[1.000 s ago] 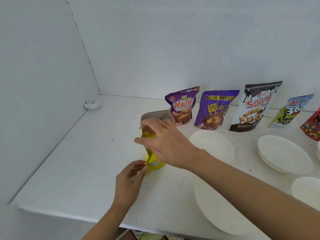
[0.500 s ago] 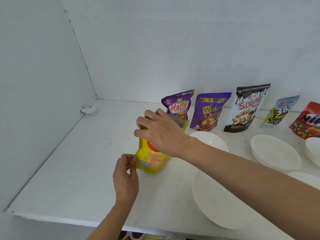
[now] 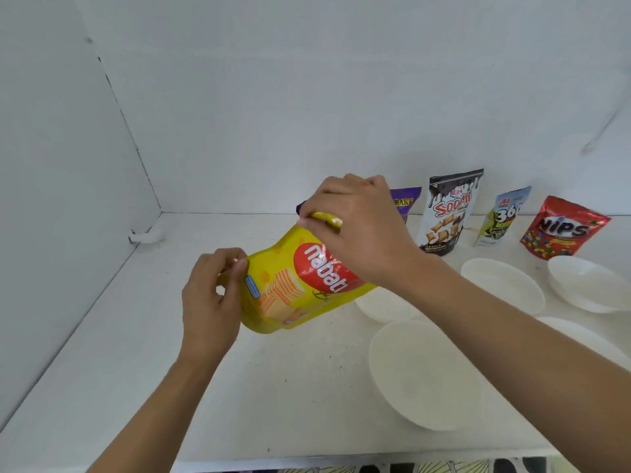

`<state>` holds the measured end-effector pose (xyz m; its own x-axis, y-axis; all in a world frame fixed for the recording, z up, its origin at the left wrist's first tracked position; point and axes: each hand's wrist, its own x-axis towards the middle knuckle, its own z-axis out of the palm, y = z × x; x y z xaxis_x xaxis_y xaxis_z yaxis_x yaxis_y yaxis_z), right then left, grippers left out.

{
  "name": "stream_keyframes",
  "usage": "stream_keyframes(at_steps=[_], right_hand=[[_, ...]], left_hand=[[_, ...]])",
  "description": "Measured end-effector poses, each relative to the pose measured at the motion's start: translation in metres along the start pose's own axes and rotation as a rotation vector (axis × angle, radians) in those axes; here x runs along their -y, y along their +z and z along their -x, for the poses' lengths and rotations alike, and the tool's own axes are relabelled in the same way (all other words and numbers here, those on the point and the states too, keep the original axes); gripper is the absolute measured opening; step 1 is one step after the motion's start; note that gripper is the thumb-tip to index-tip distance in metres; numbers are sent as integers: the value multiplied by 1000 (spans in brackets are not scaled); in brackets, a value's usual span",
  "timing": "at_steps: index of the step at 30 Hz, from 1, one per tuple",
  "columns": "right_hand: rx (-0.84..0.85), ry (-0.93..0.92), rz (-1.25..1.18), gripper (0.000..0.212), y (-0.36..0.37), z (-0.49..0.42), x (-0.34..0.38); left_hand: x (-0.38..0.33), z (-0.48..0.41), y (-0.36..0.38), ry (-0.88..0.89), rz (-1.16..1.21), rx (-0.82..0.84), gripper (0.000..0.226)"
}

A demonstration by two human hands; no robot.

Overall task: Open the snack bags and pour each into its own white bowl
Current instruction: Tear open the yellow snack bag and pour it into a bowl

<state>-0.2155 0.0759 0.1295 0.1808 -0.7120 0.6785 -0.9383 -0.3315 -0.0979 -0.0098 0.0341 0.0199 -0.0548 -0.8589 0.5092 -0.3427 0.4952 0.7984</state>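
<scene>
Behind right hand (image 3: 362,233), half-hidden purple bag (image 3: 406,201)

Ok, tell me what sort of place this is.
Probably a staged tabletop set, not a lived-in kitchen: bare white walls box in a white table, snack bags stand in a row against the back wall, and empty white bowls wait in front of them.
</scene>
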Motion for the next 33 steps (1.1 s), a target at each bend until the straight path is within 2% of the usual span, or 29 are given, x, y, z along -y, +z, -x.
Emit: stream_keyframes(at_steps=[5, 8, 17, 24, 27, 33], right_hand=[[37, 132, -103, 23, -22, 22, -20], [-4, 203, -190, 21, -26, 43, -35], [23, 346, -274, 14, -37, 97, -56], [71, 354, -360, 17, -35, 129, -67], [103, 317, -326, 18, -34, 136, -69], [154, 262, -269, 20, -33, 148, -74]], left_hand=[[-21, 1, 9, 60, -31, 71, 15], [-28, 1, 17, 60, -50, 130, 15], [-46, 17, 34, 132, -126, 305, 17], [-61, 21, 32, 193, -202, 355, 23], [-66, 22, 31, 187, -228, 388, 28], [-71, 26, 31, 186, -217, 408, 23]])
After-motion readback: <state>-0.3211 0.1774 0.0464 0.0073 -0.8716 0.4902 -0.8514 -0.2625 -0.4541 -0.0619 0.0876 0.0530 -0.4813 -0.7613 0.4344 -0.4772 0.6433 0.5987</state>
